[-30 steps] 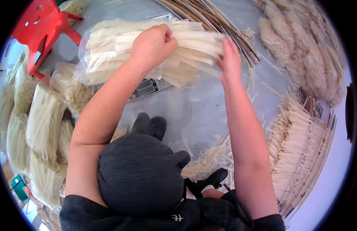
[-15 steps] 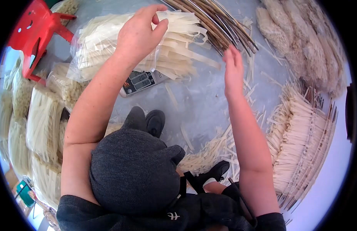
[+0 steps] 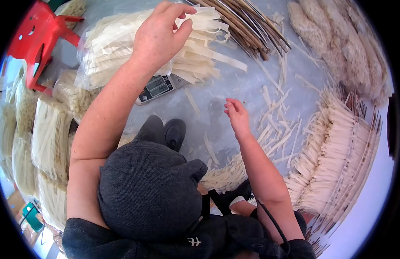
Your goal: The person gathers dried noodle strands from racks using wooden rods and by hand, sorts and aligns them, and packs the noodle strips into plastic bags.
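Note:
My left hand (image 3: pixel 162 34) is over a clear plastic bag (image 3: pixel 88 60) of pale, flat, dried strips (image 3: pixel 115 39). Its thumb and fingers are bent but apart, with nothing seen between them; whether it touches the strips I cannot tell. Under the near edge of the bag a digital scale (image 3: pixel 159 88) shows its display panel. My right hand (image 3: pixel 238 115) hangs over the grey floor (image 3: pixel 200 125), right of the scale, its fingers loosely bent and holding nothing visible.
Dark rods (image 3: pixel 243 26) lie at the top. Strips bundled on sticks (image 3: pixel 338 155) fill the right side, below large bagged bundles (image 3: pixel 334 39). Bagged strips (image 3: pixel 51 134) are stacked at left, under a red plastic chair (image 3: pixel 36 32). Loose strips (image 3: pixel 273 125) litter the floor.
My right hand has drawn back from near the rods, down and to the left, and its fingers have bent. My left hand has shifted slightly over the bag.

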{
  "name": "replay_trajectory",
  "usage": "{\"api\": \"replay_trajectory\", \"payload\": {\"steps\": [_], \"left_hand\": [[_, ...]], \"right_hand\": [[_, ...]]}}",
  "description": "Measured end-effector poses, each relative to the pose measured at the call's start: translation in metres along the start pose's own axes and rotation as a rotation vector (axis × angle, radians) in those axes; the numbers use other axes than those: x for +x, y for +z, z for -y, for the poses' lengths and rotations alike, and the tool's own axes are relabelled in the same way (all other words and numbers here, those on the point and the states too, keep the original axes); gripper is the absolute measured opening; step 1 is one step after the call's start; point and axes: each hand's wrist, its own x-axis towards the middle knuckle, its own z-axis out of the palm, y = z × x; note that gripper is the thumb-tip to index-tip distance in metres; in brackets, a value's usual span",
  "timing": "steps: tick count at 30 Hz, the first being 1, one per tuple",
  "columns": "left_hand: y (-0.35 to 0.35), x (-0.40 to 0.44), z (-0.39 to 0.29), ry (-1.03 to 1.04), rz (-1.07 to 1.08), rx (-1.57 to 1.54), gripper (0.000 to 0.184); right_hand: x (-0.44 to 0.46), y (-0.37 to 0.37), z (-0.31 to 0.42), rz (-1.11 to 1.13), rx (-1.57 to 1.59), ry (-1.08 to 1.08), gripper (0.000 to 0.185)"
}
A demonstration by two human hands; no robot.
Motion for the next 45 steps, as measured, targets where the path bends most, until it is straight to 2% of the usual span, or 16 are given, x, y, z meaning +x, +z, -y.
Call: {"api": "replay_trajectory", "payload": {"steps": [12, 19, 23, 25, 28, 30, 31, 32, 33, 34, 35, 37, 39, 40, 42, 45], "left_hand": [[0.013, -0.013, 0.002, 0.015, 0.08, -0.052, 0.015], [0.013, -0.029, -0.023, -0.063, 0.422, -0.174, 0.017], [-0.015, -0.01, -0.056, -0.134, 0.614, -0.187, 0.022], [-0.038, 0.006, -0.098, -0.202, 0.665, -0.127, 0.023], [-0.053, -0.011, -0.169, -0.227, 0.523, -0.235, 0.024], [-0.069, -0.029, -0.23, -0.296, 0.65, -0.071, 0.019], [-0.071, -0.046, -0.235, -0.255, 0.682, -0.176, 0.012], [-0.058, -0.059, -0.261, -0.015, 0.834, -0.368, 0.007], [-0.053, -0.078, -0.274, -0.288, 0.881, -0.524, 0.005], [-0.036, -0.092, -0.287, -0.325, 0.964, -0.533, 0.007], [-0.017, -0.11, -0.293, -0.468, 0.993, -0.545, 0.007], [0.025, -0.139, -0.288, -0.663, 1.081, -0.378, 0.018], [0.046, -0.155, -0.287, -0.217, 1.252, -0.117, 0.023], [0.053, -0.161, -0.283, -0.155, 1.356, -0.163, 0.024], [0.072, -0.18, -0.273, -0.63, 1.502, -0.277, 0.025], [0.103, -0.21, -0.27, -0.482, 1.596, -0.176, 0.027]], "right_hand": [[-0.015, -0.04, -0.003, 0.066, -0.126, -0.09, 0.024], [-0.077, -0.297, 0.006, -0.01, -0.873, -0.072, 0.029], [-0.178, -0.402, -0.033, -0.256, -0.911, 0.052, 0.029], [-0.219, -0.42, -0.083, -0.4, -0.542, 0.27, 0.029], [-0.26, -0.397, -0.175, -0.516, -0.206, 0.465, 0.025], [-0.273, -0.369, -0.236, -0.501, -0.269, 0.435, 0.022], [-0.27, -0.353, -0.261, -0.486, -0.277, 0.442, 0.024], [-0.265, -0.338, -0.264, -0.489, -0.249, 0.437, 0.024], [-0.261, -0.323, -0.257, -0.502, -0.095, 0.514, 0.026], [-0.251, -0.316, -0.266, -0.506, -0.002, 0.553, 0.027], [-0.242, -0.308, -0.276, -0.512, 0.089, 0.592, 0.028], [-0.22, -0.298, -0.319, -0.743, -0.392, 0.405, 0.029], [-0.216, -0.296, -0.31, -0.675, -0.372, 0.428, 0.029], [-0.213, -0.295, -0.304, -0.605, -0.365, 0.441, 0.029], [-0.213, -0.285, -0.301, -0.579, -0.303, 0.44, 0.026], [-0.217, -0.263, -0.3, -0.699, -0.132, 0.411, 0.023]]}}
